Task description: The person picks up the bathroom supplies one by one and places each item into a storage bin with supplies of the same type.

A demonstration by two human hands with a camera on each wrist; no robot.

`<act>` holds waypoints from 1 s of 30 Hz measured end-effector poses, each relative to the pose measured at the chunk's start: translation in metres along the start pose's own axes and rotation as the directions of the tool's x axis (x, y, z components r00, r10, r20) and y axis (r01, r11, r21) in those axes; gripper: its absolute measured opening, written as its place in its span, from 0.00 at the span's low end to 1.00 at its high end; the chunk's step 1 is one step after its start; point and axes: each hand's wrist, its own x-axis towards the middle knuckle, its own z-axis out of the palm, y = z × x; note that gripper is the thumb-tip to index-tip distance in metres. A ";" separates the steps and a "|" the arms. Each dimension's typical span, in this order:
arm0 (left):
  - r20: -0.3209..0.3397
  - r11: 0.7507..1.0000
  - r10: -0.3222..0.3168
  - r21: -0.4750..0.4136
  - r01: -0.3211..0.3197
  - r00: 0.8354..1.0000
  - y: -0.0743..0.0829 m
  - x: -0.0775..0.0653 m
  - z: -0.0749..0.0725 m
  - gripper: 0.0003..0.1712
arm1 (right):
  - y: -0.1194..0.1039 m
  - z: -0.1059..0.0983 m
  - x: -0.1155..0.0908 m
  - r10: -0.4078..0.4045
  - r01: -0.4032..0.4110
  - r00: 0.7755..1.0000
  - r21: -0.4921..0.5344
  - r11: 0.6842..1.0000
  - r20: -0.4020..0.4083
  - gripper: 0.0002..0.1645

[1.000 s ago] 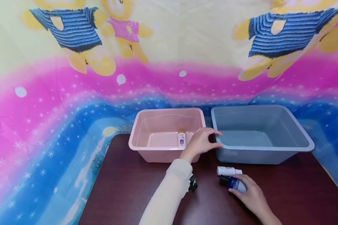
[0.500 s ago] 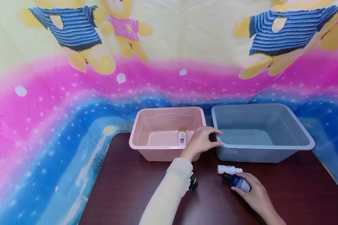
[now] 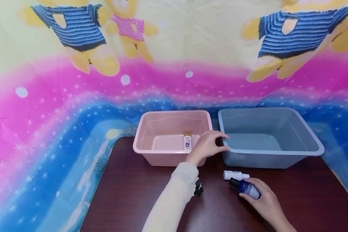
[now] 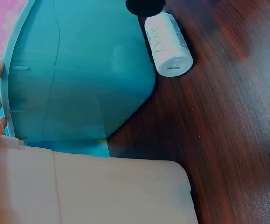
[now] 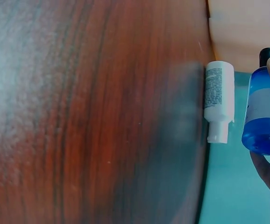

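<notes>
My right hand [image 3: 266, 199] holds a dark blue bottle [image 3: 250, 189] with a black cap and pale label, tilted, its cap pointing left. In the right wrist view the blue bottle [image 5: 265, 109] shows at the right edge, with a thumb and fingers around it. Close by, a white Dove bottle [image 3: 234, 175] lies on its side in front of the grey-blue bin [image 3: 258, 160]. My left hand [image 3: 207, 146] reaches over the right side of the pink bin [image 3: 162, 159], thumb and fingers apart, its fingertips at the grey-blue bin's near left rim.
In the pink bin lies a small white bottle [image 3: 187, 142] with a gold cap. Both bins stand side by side at the back of the dark wooden table [image 3: 127, 196]. Behind them hangs a colourful cloth [image 3: 162, 77] printed with bears.
My right hand has drawn the blue bottle a little to the right, away from the white Dove bottle's middle. My left hand stays in place.
</notes>
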 end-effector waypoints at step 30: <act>-0.012 1.000 -0.001 -0.015 0.001 1.000 0.001 0.000 0.000 0.21 | -0.009 -0.032 0.011 -0.010 0.010 0.998 -0.010 1.000 -0.066 0.42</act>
